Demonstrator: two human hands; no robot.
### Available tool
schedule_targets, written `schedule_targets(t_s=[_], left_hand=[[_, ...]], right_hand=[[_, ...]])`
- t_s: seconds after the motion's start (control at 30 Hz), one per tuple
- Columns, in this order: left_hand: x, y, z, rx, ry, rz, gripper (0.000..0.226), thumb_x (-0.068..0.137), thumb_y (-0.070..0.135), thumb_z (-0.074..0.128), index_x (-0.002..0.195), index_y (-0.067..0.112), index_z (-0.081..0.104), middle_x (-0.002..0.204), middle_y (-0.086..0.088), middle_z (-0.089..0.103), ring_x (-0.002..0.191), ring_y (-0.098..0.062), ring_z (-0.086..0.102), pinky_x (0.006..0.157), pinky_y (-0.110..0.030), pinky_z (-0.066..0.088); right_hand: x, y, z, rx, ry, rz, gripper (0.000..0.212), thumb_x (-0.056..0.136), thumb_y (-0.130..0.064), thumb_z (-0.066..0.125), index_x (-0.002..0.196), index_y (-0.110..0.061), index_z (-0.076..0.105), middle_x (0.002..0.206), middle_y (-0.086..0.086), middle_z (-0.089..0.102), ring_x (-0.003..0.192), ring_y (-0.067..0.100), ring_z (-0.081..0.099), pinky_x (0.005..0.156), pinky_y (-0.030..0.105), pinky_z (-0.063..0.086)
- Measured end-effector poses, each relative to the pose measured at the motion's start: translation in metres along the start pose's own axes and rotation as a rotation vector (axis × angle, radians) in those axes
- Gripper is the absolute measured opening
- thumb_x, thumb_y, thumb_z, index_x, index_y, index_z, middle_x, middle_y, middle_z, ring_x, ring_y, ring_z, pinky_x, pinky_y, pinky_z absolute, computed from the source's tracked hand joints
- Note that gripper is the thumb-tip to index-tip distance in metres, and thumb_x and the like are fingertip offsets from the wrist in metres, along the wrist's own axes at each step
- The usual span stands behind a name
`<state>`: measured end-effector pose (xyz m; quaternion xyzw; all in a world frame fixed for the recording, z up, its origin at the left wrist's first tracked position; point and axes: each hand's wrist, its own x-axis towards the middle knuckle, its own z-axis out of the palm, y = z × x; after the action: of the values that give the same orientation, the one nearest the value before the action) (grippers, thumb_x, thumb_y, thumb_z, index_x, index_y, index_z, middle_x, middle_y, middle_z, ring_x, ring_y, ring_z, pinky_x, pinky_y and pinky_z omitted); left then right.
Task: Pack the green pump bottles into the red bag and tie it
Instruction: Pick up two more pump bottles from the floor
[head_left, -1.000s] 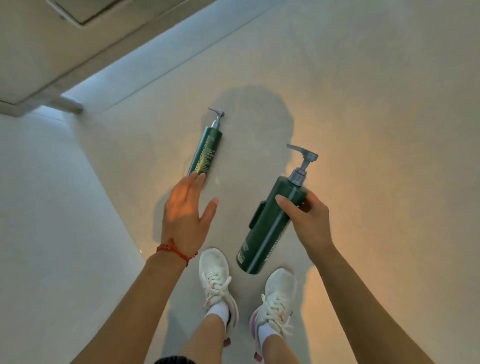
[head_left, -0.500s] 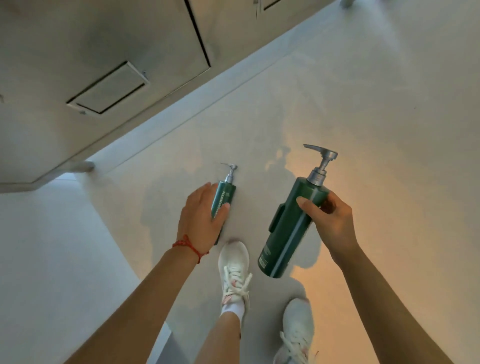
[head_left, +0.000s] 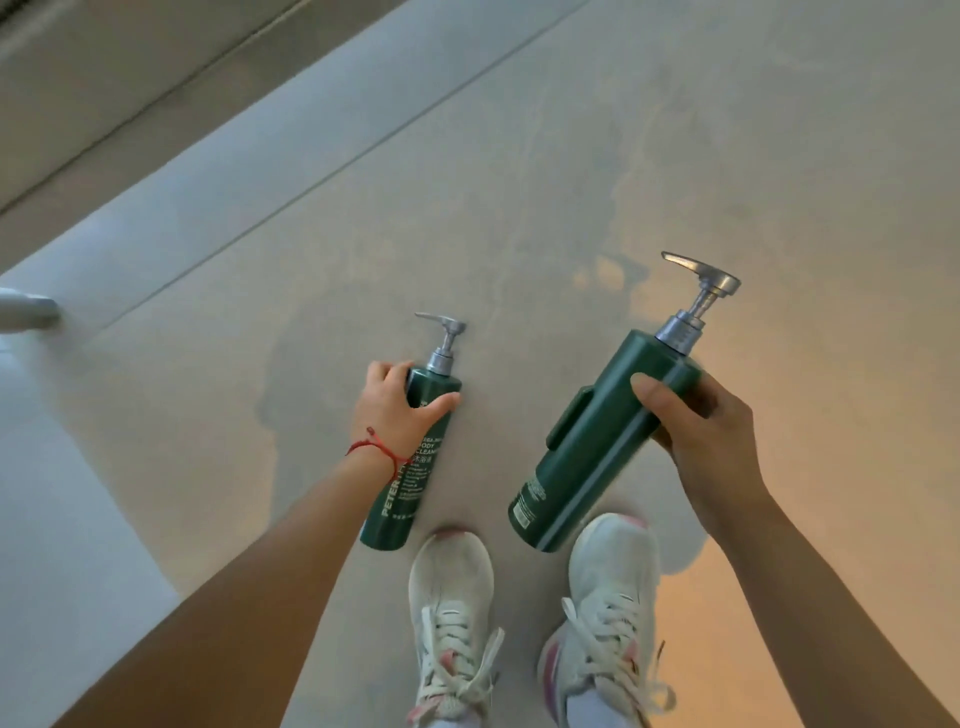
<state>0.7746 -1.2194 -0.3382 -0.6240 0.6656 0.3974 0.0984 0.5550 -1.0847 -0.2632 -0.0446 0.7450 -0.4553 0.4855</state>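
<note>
My left hand (head_left: 390, 410) is wrapped around the neck end of a slim green pump bottle (head_left: 408, 478) with white lettering and a silver pump, held above the floor. My right hand (head_left: 696, 431) grips a larger dark green pump bottle (head_left: 587, 452) near its shoulder; its silver pump points up and left. Both bottles are tilted, bases toward me. A red cord circles my left wrist. No red bag is in view.
I stand on a pale grey floor (head_left: 571, 182). My two white sneakers (head_left: 452, 613) are below the bottles. A lighter strip and a wall base (head_left: 130, 104) run diagonally at the upper left. A white raised surface (head_left: 57, 519) lies at the left.
My left hand has closed on the slim bottle and lifted it off the floor. Both bottles are now held up nearer to me, and the view has shifted.
</note>
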Motion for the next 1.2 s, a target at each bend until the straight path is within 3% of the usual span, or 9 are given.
schedule_targets(t_s=[0.1, 0.23, 0.37, 0.5, 0.63, 0.73, 0.83, 1.03, 1.2], left_hand=[[0.004, -0.001, 0.004, -0.026, 0.065, -0.009, 0.039, 0.064, 0.041, 0.076, 0.087, 0.013, 0.064, 0.083, -0.006, 0.061, 0.074, -0.018, 0.053, 0.068, -0.027, 0.038], [-0.012, 0.013, -0.021, -0.225, 0.011, -0.076, 0.027, 0.067, 0.034, 0.076, 0.085, 0.016, 0.067, 0.078, -0.005, 0.067, 0.070, -0.018, 0.061, 0.063, -0.026, 0.047], [-0.044, 0.056, -0.067, -0.376, -0.047, -0.034, 0.014, 0.068, 0.025, 0.076, 0.072, 0.029, 0.063, 0.068, 0.010, 0.065, 0.061, -0.001, 0.060, 0.046, -0.008, 0.045], [-0.089, 0.123, -0.126, -0.498, -0.150, 0.035, 0.024, 0.067, 0.013, 0.077, 0.070, 0.035, 0.067, 0.066, 0.019, 0.070, 0.063, 0.004, 0.064, 0.056, -0.007, 0.048], [-0.145, 0.199, -0.188, -0.515, -0.240, 0.132, 0.029, 0.067, 0.009, 0.076, 0.082, 0.032, 0.067, 0.085, 0.005, 0.069, 0.082, -0.013, 0.062, 0.070, -0.019, 0.049], [-0.190, 0.255, -0.231, -0.518, -0.244, 0.189, 0.030, 0.066, 0.009, 0.076, 0.082, 0.033, 0.067, 0.085, 0.006, 0.069, 0.081, -0.012, 0.062, 0.067, -0.013, 0.050], [-0.232, 0.310, -0.264, -0.526, -0.262, 0.247, 0.029, 0.066, 0.009, 0.077, 0.080, 0.033, 0.068, 0.085, 0.004, 0.070, 0.081, -0.016, 0.062, 0.071, -0.021, 0.050], [-0.312, 0.423, -0.302, -0.508, -0.322, 0.374, 0.029, 0.065, 0.013, 0.077, 0.082, 0.034, 0.066, 0.087, 0.004, 0.069, 0.085, -0.018, 0.062, 0.071, -0.021, 0.048], [-0.359, 0.499, -0.319, -0.537, -0.317, 0.447, 0.025, 0.060, 0.022, 0.081, 0.078, 0.034, 0.069, 0.086, 0.002, 0.070, 0.085, -0.023, 0.063, 0.075, -0.029, 0.051]], right_hand=[[0.008, 0.010, -0.007, 0.049, -0.019, 0.021, 0.038, 0.054, -0.048, 0.076, 0.084, -0.026, 0.071, 0.084, -0.010, 0.074, 0.086, 0.014, 0.069, 0.079, 0.037, 0.055], [-0.004, 0.002, -0.014, 0.057, -0.007, 0.027, 0.045, 0.050, -0.052, 0.077, 0.084, -0.024, 0.071, 0.085, -0.007, 0.074, 0.088, 0.018, 0.069, 0.082, 0.040, 0.054], [-0.035, -0.037, -0.020, 0.031, -0.005, 0.019, 0.031, 0.059, -0.043, 0.075, 0.084, -0.025, 0.069, 0.082, -0.010, 0.073, 0.086, 0.015, 0.068, 0.084, 0.039, 0.053], [-0.082, -0.101, -0.029, 0.011, 0.009, -0.026, 0.017, 0.075, -0.025, 0.071, 0.090, -0.027, 0.065, 0.084, -0.010, 0.072, 0.082, 0.008, 0.067, 0.077, 0.030, 0.053], [-0.140, -0.182, -0.049, 0.079, 0.022, -0.047, 0.018, 0.077, -0.019, 0.070, 0.093, -0.025, 0.065, 0.086, -0.008, 0.071, 0.081, 0.008, 0.067, 0.073, 0.023, 0.054], [-0.183, -0.241, -0.072, 0.118, 0.012, -0.076, 0.018, 0.076, -0.017, 0.070, 0.091, -0.027, 0.066, 0.081, -0.012, 0.071, 0.079, 0.004, 0.066, 0.065, 0.016, 0.053], [-0.225, -0.292, -0.103, 0.132, 0.023, -0.109, 0.019, 0.077, -0.016, 0.070, 0.093, -0.026, 0.066, 0.085, -0.008, 0.071, 0.080, 0.006, 0.066, 0.066, 0.017, 0.053], [-0.297, -0.381, -0.169, 0.204, 0.076, -0.181, 0.013, 0.078, -0.011, 0.068, 0.087, -0.021, 0.066, 0.074, -0.007, 0.069, 0.067, 0.001, 0.064, 0.057, 0.012, 0.049], [-0.337, -0.435, -0.225, 0.214, 0.143, -0.257, 0.017, 0.079, -0.008, 0.068, 0.085, -0.024, 0.065, 0.068, -0.018, 0.070, 0.063, -0.003, 0.063, 0.053, 0.009, 0.047]])
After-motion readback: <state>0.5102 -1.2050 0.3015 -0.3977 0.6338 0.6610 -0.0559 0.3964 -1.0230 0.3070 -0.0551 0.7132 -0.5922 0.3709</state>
